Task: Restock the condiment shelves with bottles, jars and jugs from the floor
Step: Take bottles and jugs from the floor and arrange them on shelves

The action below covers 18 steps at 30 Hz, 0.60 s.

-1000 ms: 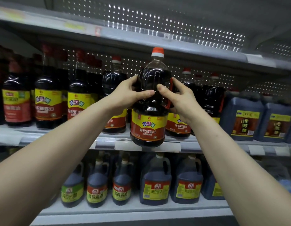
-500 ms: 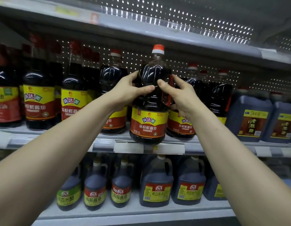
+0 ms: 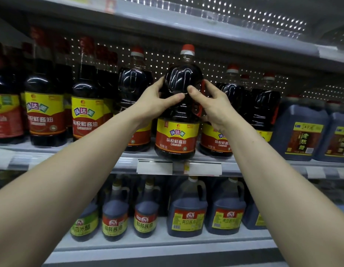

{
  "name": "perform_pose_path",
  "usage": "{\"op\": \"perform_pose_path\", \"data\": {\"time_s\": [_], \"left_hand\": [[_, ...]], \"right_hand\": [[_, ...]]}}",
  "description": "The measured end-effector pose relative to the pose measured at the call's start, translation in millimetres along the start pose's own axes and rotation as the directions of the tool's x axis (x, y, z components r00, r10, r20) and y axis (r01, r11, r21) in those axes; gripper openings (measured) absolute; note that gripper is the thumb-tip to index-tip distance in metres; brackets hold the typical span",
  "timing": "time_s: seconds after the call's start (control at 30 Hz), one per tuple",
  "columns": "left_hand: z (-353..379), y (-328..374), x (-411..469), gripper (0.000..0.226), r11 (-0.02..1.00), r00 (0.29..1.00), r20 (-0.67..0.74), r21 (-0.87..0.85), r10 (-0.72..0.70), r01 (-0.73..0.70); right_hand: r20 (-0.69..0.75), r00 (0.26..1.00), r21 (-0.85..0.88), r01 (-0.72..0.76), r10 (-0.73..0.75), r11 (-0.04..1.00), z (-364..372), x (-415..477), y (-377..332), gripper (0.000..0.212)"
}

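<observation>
A large dark soy sauce jug with a red cap and a yellow and red label stands upright at the front edge of the middle shelf. My left hand grips its left shoulder, thumb across the front. On the other side my right hand holds the jug by its red handle, thumb on the front. Matching jugs stand just left and right of it.
More dark bottles with the same label fill the middle shelf's left part. Blue-grey vinegar jugs stand at its right end. The lower shelf carries several handled jugs. The upper shelf's edge runs close above the caps.
The jug has moved a little deeper onto the middle shelf and now sits on it. Both hands have stayed on its shoulders. The view has shifted closer.
</observation>
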<state>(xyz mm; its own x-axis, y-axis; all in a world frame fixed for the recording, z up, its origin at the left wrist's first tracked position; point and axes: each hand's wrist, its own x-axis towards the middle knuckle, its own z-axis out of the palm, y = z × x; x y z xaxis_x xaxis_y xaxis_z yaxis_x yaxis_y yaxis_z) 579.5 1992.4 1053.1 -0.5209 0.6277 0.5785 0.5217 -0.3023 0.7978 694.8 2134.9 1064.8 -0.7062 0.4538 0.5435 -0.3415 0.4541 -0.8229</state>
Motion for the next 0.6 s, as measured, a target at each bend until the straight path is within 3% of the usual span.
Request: {"op": "perform_pose_path", "data": {"time_s": [0.17,0.23,0.37,0.5,0.6], "left_hand": [[5.2,-18.3,-24.7,0.101,0.981,0.997,0.060,0.192,-0.040,0.027],[10.9,-29.4,-39.2,0.115,0.960,0.997,0.023,0.272,-0.076,0.067],[19.3,-42.4,-51.5,0.104,0.942,0.993,-0.111,0.329,-0.035,0.070],[20.8,-43.8,-51.8,0.088,0.926,0.986,-0.168,0.374,0.004,0.060],[21.7,-45.0,-51.6,0.076,0.921,0.983,-0.180,0.387,0.023,0.049]], "right_hand": [[-0.029,0.999,-0.017,0.031,-0.032,0.999,4.4,-3.2,3.2,0.039],[-0.062,0.997,-0.019,0.049,-0.050,0.999,7.7,-5.1,5.9,0.041],[-0.089,0.991,-0.116,0.085,-0.096,0.990,14.0,-20.6,26.8,0.049],[-0.076,0.997,-0.159,0.019,-0.031,0.987,15.9,-48.6,54.7,0.068],[-0.089,0.995,-0.185,0.031,-0.048,0.982,17.4,-57.9,65.1,0.063]]}}
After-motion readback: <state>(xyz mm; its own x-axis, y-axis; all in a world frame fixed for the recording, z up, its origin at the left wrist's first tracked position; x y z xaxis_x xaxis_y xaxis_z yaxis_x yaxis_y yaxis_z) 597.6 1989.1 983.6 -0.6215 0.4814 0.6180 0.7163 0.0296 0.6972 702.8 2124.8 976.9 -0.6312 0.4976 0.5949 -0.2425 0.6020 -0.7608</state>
